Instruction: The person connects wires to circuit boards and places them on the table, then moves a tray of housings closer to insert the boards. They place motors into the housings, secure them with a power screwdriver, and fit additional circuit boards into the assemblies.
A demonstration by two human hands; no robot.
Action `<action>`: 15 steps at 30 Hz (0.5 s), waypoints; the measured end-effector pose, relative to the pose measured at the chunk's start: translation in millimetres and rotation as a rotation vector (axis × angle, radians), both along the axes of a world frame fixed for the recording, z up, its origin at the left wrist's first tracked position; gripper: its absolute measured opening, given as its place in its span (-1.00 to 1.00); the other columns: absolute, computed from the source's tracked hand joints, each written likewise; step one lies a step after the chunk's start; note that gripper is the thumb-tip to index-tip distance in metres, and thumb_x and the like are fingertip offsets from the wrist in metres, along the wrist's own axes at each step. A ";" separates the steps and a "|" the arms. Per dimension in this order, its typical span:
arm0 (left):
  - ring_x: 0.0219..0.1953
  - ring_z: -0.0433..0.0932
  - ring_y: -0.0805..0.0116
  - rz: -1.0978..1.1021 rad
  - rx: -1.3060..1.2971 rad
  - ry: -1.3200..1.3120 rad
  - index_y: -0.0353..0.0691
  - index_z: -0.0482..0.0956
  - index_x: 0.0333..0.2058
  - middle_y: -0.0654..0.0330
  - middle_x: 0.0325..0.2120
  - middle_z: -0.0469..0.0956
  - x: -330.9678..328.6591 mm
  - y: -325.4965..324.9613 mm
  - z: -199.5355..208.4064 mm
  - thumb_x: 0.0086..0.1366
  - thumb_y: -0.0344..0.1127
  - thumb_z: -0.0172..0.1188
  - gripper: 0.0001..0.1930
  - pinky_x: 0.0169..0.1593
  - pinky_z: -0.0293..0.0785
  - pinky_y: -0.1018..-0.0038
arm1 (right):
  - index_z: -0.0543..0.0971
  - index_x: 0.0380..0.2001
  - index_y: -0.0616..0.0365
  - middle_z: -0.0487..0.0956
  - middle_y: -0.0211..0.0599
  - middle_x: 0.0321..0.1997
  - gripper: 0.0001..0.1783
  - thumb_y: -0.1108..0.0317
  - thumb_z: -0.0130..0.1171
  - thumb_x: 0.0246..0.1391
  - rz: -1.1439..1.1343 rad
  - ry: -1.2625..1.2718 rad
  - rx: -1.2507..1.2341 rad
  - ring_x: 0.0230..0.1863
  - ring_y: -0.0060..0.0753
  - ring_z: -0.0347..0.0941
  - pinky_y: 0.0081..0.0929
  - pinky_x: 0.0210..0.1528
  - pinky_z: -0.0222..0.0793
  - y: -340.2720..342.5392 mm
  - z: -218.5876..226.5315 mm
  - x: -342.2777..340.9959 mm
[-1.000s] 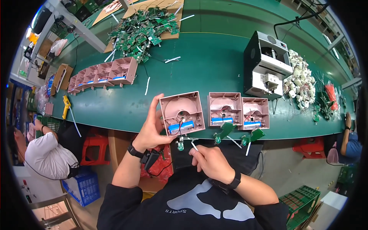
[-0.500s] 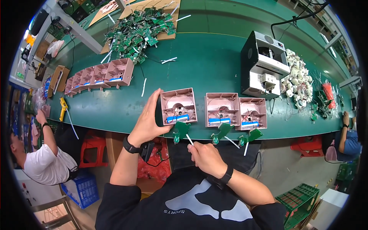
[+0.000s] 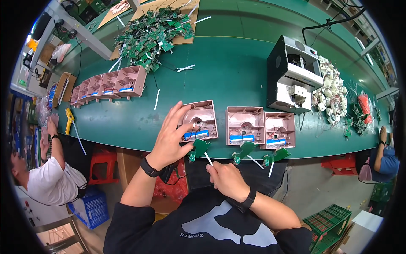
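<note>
In front of me stands an open pink plastic housing with a blue battery inside. My left hand lies over its left side, fingers apart; the fingertips reach in above the battery, and the thumb is beside a green circuit board at the near edge. From that board a white strip runs toward me. My right hand is closed, its thumb and fingers pinching the strip's near end. Two similar housings stand to the right, each with a battery and a circuit board at its front.
Several joined pink housings stand at the left, near a yellow glue gun. Behind is a heap of circuit boards. A black-and-white machine and a pile of white parts occupy the right. Co-workers sit at both ends.
My left hand has moved from the housing's outer left side to over its interior, fingers spreading. My right hand has shifted slightly nearer me, still at the white strip.
</note>
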State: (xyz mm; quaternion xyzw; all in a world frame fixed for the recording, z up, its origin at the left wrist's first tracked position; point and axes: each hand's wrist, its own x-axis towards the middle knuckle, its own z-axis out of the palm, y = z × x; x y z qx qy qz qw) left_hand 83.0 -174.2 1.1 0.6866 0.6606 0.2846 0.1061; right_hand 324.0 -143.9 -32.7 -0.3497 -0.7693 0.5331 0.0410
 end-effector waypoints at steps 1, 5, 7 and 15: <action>0.53 0.12 -0.18 0.017 -0.005 -0.022 -0.17 0.70 -0.17 0.00 0.38 0.31 0.6 0.2 -0.8 -0.08 -0.48 0.44 -0.61 0.49 0.16 -0.08 | 0.55 -0.42 0.28 0.59 0.10 -0.56 -0.61 0.20 0.07 0.44 0.000 0.000 -0.001 -0.43 0.30 0.59 0.14 -0.33 0.50 0.0 -0.4 -0.3; 0.52 0.13 -0.17 0.003 0.017 -0.035 -0.17 0.71 -0.16 0.02 0.33 0.38 2.8 2.0 -0.9 -0.06 -0.47 0.43 -0.61 0.50 0.16 -0.08 | 0.56 -0.44 0.27 0.63 -0.25 -0.61 -0.59 0.23 0.05 0.48 0.037 0.019 0.098 -0.65 -0.26 0.61 -0.27 -0.50 0.53 0.3 -2.9 -0.6; 0.52 0.15 -0.17 -0.016 0.021 0.014 -0.16 0.70 -0.15 0.03 0.30 0.41 1.1 5.4 1.6 -0.05 -0.46 0.42 -0.61 0.50 0.16 -0.09 | 0.56 -0.44 0.26 0.62 -0.25 -0.62 -0.60 0.23 0.04 0.48 0.054 0.027 0.118 -0.64 -0.25 0.61 -0.25 -0.49 0.52 1.4 -4.1 -2.2; 0.41 0.31 -0.13 -0.093 0.056 0.142 -0.18 0.69 -0.09 0.03 0.10 0.52 7.1 14.6 2.4 -0.03 -0.44 0.41 -0.58 0.48 0.21 -0.13 | 0.56 -0.40 0.26 0.60 0.02 -0.58 -0.63 0.22 0.05 0.45 0.087 0.043 0.097 -0.50 0.15 0.60 0.05 -0.40 0.51 -3.7 3.1 9.7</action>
